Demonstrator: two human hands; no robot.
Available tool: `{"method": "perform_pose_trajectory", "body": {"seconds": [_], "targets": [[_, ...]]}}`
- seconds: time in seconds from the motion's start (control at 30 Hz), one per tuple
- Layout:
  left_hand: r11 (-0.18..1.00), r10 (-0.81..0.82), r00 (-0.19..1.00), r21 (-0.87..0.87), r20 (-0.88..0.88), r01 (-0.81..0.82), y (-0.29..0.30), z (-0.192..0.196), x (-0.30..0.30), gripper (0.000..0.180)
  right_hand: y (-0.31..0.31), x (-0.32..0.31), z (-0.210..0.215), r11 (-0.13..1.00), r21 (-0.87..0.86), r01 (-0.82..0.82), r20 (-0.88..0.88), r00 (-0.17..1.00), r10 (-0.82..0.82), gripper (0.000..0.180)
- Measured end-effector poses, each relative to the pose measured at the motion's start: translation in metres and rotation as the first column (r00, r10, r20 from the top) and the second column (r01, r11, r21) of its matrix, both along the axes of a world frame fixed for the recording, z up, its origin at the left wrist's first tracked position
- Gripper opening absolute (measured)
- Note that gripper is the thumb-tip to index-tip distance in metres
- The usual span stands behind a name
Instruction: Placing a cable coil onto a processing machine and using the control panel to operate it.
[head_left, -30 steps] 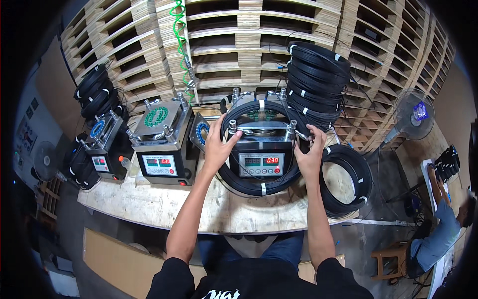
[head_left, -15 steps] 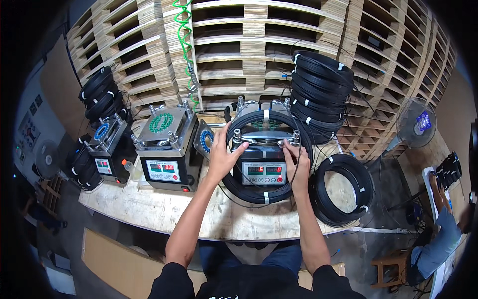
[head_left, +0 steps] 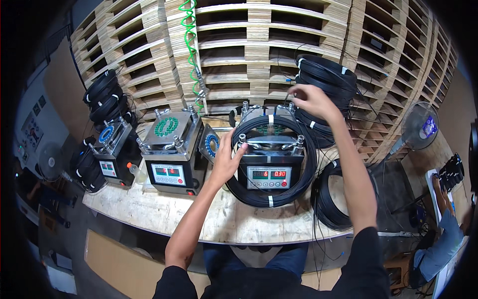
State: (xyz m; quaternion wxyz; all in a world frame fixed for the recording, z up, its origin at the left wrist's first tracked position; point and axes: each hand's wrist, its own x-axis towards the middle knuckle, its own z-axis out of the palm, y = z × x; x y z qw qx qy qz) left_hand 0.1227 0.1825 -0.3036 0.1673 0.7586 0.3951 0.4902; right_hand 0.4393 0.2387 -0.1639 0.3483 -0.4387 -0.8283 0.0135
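Note:
A coil of black cable [head_left: 271,201] with white ties hangs around the front of a boxy machine [head_left: 294,169] with metal corner posts and a lit red and green display. My left hand [head_left: 224,160] lies over the coil's left side, fingers stretched up and thumb apart beside the front left post. Raised behind the machine's right rear post is my right hand [head_left: 314,102], its fingertips pinched together. A thin black cable appears to run down from them; its end is hidden.
Two similar machines [head_left: 169,172] [head_left: 110,167] stand on the wooden table [head_left: 149,212] to the left. Stacked black coils [head_left: 326,74] rise at back right; another coil [head_left: 331,199] lies nearer. Behind are wooden pallets [head_left: 256,50], a green air hose [head_left: 190,40] and a fan [head_left: 419,127]. A person [head_left: 440,244] works at far right.
My right hand has moved up and back from the front right post to behind the machine. My left hand stays on the coil. The numbers on two displays have changed.

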Motion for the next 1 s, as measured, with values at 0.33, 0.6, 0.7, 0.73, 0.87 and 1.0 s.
{"method": "perform_pose_trajectory", "body": {"seconds": [0.33,0.6,0.7,0.73,0.87,1.0], "targets": [[0.998,-0.022,1.0,-0.057,-0.018,0.021,-0.008,0.008,0.0,0.066,0.108,-0.061,-0.022,0.735,-0.586,0.34,0.619,0.774,0.135,0.025],[1.0,-0.002,0.997,-0.015,-0.079,0.001,0.036,0.053,0.011,0.045,0.098,-0.041,-0.017,0.688,-0.712,0.141,0.325,0.935,0.144,0.019],[0.998,-0.015,0.945,0.048,-0.328,0.032,0.085,0.088,0.034,0.039,0.062,-0.039,-0.01,0.866,-0.48,0.14,0.352,0.935,0.044,0.021],[0.995,-0.014,0.883,0.08,-0.469,0.059,0.106,0.093,0.039,0.037,0.054,-0.038,-0.016,0.978,-0.205,0.047,0.37,0.928,0.033,0.019],[0.986,-0.164,0.49,-0.135,-0.856,0.094,0.143,0.126,0.086,0.03,0.014,-0.049,-0.033,0.909,-0.182,0.374,0.178,0.922,-0.343,0.02],[0.943,-0.254,0.14,-0.213,-0.957,0.256,0.168,0.124,0.103,0.025,0.018,-0.046,-0.072,0.89,-0.267,0.368,-0.19,0.886,-0.423,0.021]]}}
